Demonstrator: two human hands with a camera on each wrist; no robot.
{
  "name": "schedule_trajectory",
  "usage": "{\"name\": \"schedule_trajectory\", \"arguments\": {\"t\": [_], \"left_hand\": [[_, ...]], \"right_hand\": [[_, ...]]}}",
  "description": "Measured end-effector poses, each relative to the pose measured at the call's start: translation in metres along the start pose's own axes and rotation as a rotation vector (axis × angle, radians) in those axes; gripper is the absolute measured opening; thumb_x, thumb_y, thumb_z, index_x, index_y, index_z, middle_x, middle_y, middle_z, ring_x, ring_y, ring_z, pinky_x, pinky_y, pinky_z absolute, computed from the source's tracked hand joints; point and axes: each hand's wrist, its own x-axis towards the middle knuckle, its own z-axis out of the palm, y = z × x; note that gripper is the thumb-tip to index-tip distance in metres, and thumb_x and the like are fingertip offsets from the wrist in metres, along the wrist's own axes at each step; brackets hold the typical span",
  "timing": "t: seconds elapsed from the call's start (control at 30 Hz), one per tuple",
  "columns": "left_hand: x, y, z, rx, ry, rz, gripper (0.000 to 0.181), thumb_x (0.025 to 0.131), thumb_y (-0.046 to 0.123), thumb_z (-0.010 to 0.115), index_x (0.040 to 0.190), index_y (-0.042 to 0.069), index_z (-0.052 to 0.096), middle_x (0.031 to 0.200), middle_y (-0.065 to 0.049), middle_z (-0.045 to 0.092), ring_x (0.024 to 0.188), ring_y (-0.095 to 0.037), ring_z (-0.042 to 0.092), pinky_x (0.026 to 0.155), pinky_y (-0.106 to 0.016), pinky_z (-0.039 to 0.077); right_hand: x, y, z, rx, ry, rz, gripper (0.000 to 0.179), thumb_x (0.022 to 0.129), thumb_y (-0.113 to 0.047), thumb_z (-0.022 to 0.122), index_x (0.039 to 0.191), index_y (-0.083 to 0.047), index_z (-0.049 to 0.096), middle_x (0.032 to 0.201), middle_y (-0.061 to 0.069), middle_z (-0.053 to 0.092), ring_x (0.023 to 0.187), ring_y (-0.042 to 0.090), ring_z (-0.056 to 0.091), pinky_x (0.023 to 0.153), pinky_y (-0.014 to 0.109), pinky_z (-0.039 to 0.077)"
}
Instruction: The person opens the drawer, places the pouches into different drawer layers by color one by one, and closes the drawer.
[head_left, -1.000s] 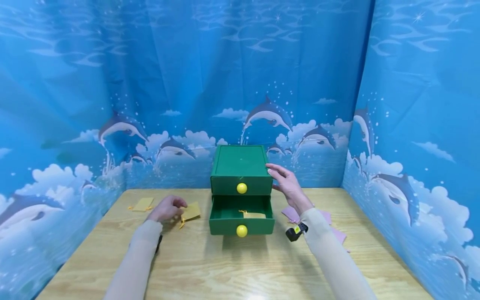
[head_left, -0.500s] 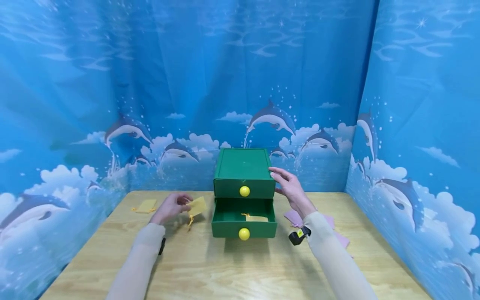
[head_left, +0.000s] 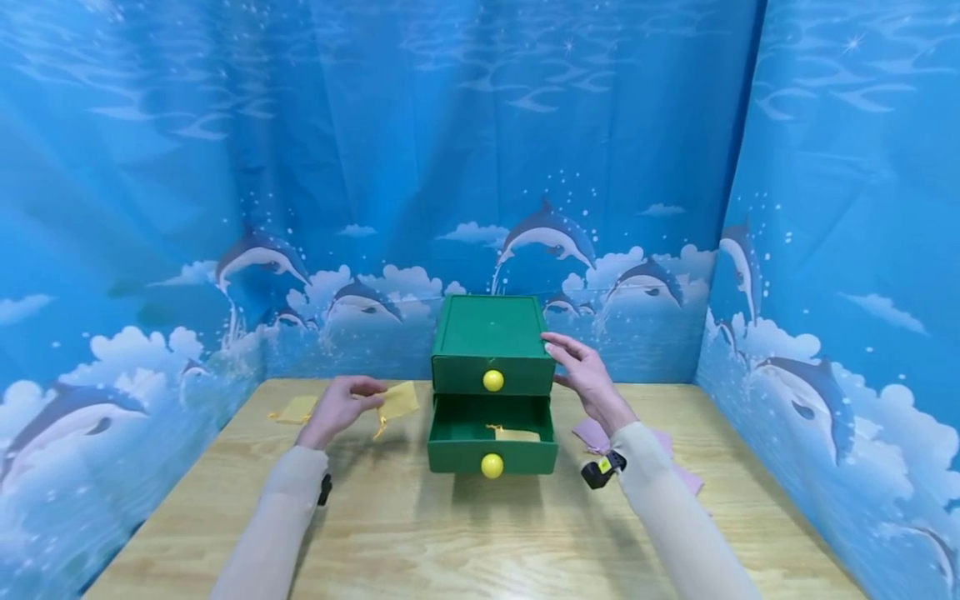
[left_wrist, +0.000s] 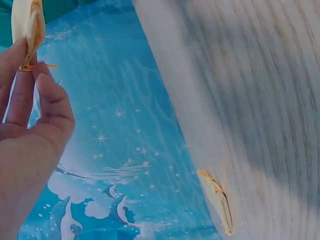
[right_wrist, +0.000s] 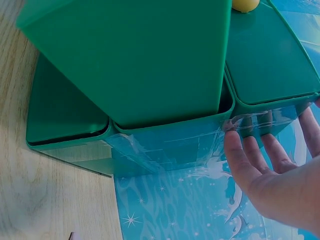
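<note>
My left hand (head_left: 342,408) pinches a small yellow drawstring pouch (head_left: 399,400) between thumb and fingers, above the table left of the green drawer cabinet (head_left: 491,329). In the left wrist view the pouch (left_wrist: 22,25) is gripped at its gathered neck, its orange cord showing. My right hand (head_left: 588,379) rests its extended fingertips on the cabinet's right side, by the top drawer. The right wrist view shows those fingers (right_wrist: 237,152) against the taped side wall. The drawer below (head_left: 491,457) is pulled out, with another yellow pouch (head_left: 517,435) inside.
Another yellow pouch (head_left: 297,408) lies on the wooden table (head_left: 390,533) beyond my left hand. Pink pouches (head_left: 592,435) lie on the right, partly hidden under my right forearm. A blue dolphin-printed curtain (head_left: 390,167) surrounds the table's back and sides.
My left hand has lifted the yellow pouch off the table and moved slightly right with it. The right hand stays at the cabinet's side. The head view has shifted a little.
</note>
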Motion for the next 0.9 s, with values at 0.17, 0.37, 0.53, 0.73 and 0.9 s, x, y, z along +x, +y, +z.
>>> {"name": "schedule_trajectory", "arguments": {"t": [0.17, 0.37, 0.53, 0.73, 0.9], "left_hand": [[-0.001, 0.003, 0.0, 0.005, 0.002, 0.009, 0.025, 0.094, 0.022, 0.067, 0.117, 0.012, 0.071, 0.116, -0.01, 0.07, 0.104, -0.025, 0.064, 0.085, -0.043, 0.055], [-0.003, 0.012, -0.002, -0.018, -0.008, 0.035, 0.024, 0.095, 0.02, 0.066, 0.117, 0.012, 0.071, 0.114, -0.01, 0.071, 0.098, -0.021, 0.065, 0.084, -0.045, 0.055], [-0.006, 0.02, -0.005, -0.024, 0.008, 0.054, 0.024, 0.096, 0.02, 0.065, 0.117, 0.012, 0.071, 0.114, -0.009, 0.07, 0.1, -0.023, 0.064, 0.081, -0.04, 0.055], [-0.008, 0.028, -0.007, -0.027, 0.021, 0.066, 0.025, 0.095, 0.024, 0.066, 0.118, 0.015, 0.071, 0.115, -0.007, 0.071, 0.102, -0.023, 0.065, 0.082, -0.04, 0.055], [-0.011, 0.037, -0.013, -0.077, 0.021, 0.091, 0.028, 0.093, 0.026, 0.069, 0.118, 0.013, 0.071, 0.115, -0.009, 0.071, 0.104, -0.025, 0.066, 0.084, -0.04, 0.056]], "right_hand": [[0.001, 0.002, -0.001, -0.002, -0.01, 0.006, 0.048, 0.101, -0.037, 0.054, 0.145, -0.019, 0.049, 0.155, 0.004, 0.037, 0.145, 0.028, 0.032, 0.111, 0.054, 0.037], [0.001, 0.001, -0.001, -0.007, -0.007, 0.003, 0.048, 0.101, -0.037, 0.054, 0.145, -0.02, 0.048, 0.156, 0.004, 0.036, 0.144, 0.028, 0.032, 0.111, 0.054, 0.037], [0.0, 0.0, 0.0, 0.002, -0.01, -0.003, 0.047, 0.101, -0.037, 0.055, 0.144, -0.019, 0.05, 0.154, 0.004, 0.039, 0.143, 0.028, 0.035, 0.11, 0.054, 0.039], [-0.001, -0.001, 0.0, 0.007, -0.007, -0.005, 0.049, 0.1, -0.037, 0.056, 0.145, -0.019, 0.049, 0.155, 0.004, 0.038, 0.143, 0.029, 0.035, 0.11, 0.054, 0.039], [0.0, 0.0, 0.0, 0.011, -0.001, -0.006, 0.047, 0.1, -0.037, 0.056, 0.144, -0.019, 0.051, 0.153, 0.004, 0.04, 0.142, 0.028, 0.036, 0.11, 0.054, 0.039]]}}
